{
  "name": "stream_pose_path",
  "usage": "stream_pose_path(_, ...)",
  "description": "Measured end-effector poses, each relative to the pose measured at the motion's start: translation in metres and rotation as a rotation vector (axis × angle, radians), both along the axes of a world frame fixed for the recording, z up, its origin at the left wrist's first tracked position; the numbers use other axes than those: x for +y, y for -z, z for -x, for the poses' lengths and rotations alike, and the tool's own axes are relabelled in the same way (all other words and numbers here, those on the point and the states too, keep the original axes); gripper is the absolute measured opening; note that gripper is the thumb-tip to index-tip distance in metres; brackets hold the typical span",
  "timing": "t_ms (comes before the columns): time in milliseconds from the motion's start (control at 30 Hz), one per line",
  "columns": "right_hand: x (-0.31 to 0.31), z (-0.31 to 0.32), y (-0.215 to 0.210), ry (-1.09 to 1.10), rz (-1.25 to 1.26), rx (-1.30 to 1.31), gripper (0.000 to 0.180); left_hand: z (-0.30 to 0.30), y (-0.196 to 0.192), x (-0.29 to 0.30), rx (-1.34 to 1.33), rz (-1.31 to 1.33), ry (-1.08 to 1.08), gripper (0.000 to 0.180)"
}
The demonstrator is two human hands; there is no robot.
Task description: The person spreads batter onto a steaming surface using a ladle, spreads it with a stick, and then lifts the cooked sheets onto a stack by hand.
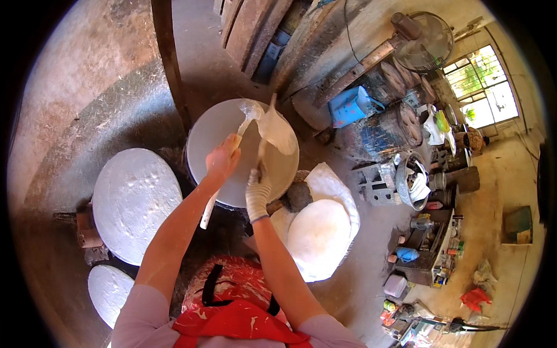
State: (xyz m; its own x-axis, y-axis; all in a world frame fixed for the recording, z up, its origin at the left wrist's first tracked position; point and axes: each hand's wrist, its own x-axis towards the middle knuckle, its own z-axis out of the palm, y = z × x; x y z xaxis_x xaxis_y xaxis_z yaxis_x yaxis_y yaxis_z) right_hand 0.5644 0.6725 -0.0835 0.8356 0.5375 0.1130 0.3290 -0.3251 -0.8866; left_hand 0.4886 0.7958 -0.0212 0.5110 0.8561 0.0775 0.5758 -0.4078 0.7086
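Centrally, left hand (222, 159) bare, clenched on a white stick (223, 174), its long axis running lower left to upper right; right hand (258, 194) gloved, grasping a second rod (262, 152) lifting a thin white sheet (277, 130) just above it; both over the round steamer top (212, 130); two sticks; three white discs (136, 200) at left, stacked rounds (319, 235) lower right.

A blue box (350, 106) with small pale marks is seen tilted on the floor at upper right, beside the dark drums. Small bottles and cans (452, 253), in red, green and white, are crowded on a low stand at right. A blue pouch (407, 254) is laid just left of them. A white tub (395, 285) is set below it on the floor, and a crumpled red bag (474, 298) lies further right.
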Motion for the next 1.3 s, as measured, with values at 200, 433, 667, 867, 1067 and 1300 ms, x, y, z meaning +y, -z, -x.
stream_pose_path(200, -0.062, 0.025, 0.004, 0.08, -0.333, 0.432, 0.039, 0.022, 0.003, 0.011, 0.109, 0.072, -0.064, 0.046)
stream_pose_path(433, 0.013, 0.011, -0.006, -0.002, 0.065, -0.114, 0.037, 0.025, 0.019, 0.004, -0.07, 0.106, -0.142, 0.046)
stream_pose_path(667, -0.051, -0.018, 0.012, 0.077, -0.116, 0.256, 0.039, 0.032, 0.012, 0.001, -0.173, 0.197, -0.228, 0.045)
stream_pose_path(867, -0.037, 0.005, 0.012, -0.059, -0.076, 0.29, 0.034, 0.035, 0.019, -0.004, -0.155, 0.241, -0.283, 0.044)
stream_pose_path(1067, -0.046, -0.016, 0.001, -0.135, 0.179, -0.428, 0.036, 0.04, 0.024, -0.007, -0.257, 0.342, -0.319, 0.044)
stream_pose_path(1300, -0.044, -0.036, -0.004, -0.219, 0.115, -0.002, 0.034, 0.04, 0.001, -0.018, -0.231, 0.396, -0.341, 0.045)
